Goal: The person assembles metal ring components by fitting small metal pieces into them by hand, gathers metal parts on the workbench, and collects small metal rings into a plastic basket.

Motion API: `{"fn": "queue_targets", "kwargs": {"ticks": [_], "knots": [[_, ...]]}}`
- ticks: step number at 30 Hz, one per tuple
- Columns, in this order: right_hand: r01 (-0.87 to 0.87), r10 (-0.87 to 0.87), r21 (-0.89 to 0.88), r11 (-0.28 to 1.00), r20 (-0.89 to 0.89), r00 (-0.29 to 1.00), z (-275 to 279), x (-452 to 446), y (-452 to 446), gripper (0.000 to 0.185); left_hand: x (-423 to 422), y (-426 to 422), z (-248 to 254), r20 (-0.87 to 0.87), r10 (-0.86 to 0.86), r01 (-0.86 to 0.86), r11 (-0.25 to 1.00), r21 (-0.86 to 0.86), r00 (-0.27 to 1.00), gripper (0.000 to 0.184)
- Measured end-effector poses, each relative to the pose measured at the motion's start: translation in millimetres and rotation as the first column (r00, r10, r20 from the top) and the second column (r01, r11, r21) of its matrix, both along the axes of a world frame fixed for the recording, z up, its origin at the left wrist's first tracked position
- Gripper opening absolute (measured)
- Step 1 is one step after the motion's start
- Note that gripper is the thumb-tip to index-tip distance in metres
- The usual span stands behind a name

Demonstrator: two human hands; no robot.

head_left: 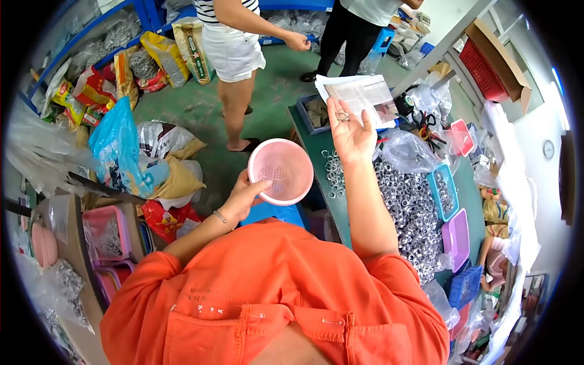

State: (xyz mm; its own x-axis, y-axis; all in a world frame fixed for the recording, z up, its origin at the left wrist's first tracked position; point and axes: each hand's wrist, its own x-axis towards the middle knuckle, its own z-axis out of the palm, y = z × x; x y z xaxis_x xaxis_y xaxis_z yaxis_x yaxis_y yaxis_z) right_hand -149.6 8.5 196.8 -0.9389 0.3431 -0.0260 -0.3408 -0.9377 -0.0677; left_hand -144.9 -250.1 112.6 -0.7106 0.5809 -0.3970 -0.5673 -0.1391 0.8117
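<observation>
My left hand grips the rim of a pink plastic basket, its thumb inside and its fingers outside. Small holes show in the basket's bottom, and no contents are visible. To the right, my right hand is raised over the green table, palm up with the fingers spread. A small metal ring piece lies on its fingers. Behind that hand is a printed paper. Many silvery metal rings are heaped on the table beside my right forearm, with a looser group near the table's left edge.
Two people stand beyond the table, one in white shorts, one in black trousers. A blue tray, a purple tray and plastic bags lie at right. Filled sacks cover the floor at left.
</observation>
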Motion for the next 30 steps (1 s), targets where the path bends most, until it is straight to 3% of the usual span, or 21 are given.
{"fn": "queue_targets", "kwargs": {"ticks": [4, 6, 10, 12, 15, 30], "knots": [[0.045, -0.045, -0.029, 0.999, -0.002, 0.999, -6.6, -5.6, 4.6, 0.071, -0.3, 0.6, -5.3, 0.001, -0.012, 0.012, 1.0, -0.002, 1.0, 0.057], [0.03, -0.036, -0.071, 0.997, -0.093, 0.995, -15.0, -7.1, 9.2, 0.075, 2.4, 1.3, -3.8, 0.005, 0.009, -0.009, 0.999, -0.032, 1.0, 0.057], [0.011, -0.019, -0.079, 0.997, -0.11, 0.994, -18.4, -7.9, 14.1, 0.075, 0.5, 2.3, 2.5, 0.004, -0.005, 0.005, 1.0, -0.007, 1.0, 0.059], [0.031, -0.031, -0.002, 1.0, -0.033, 0.999, -14.2, -6.1, 12.7, 0.076, 1.6, 3.0, 0.2, 0.002, -0.022, 0.022, 1.0, 0.016, 1.0, 0.06], [0.029, -0.025, 0.042, 0.999, -0.085, 0.996, -17.5, -5.4, 15.6, 0.076, 4.4, 3.8, 0.2, 0.014, 0.004, -0.004, 1.0, -0.018, 1.0, 0.059], [0.048, -0.051, -0.031, 0.998, -0.105, 0.993, -16.9, 0.5, 11.2, 0.074, 9.5, -0.1, 1.3, 0.015, -0.063, 0.062, 0.996, 0.065, 0.998, 0.055]]}}
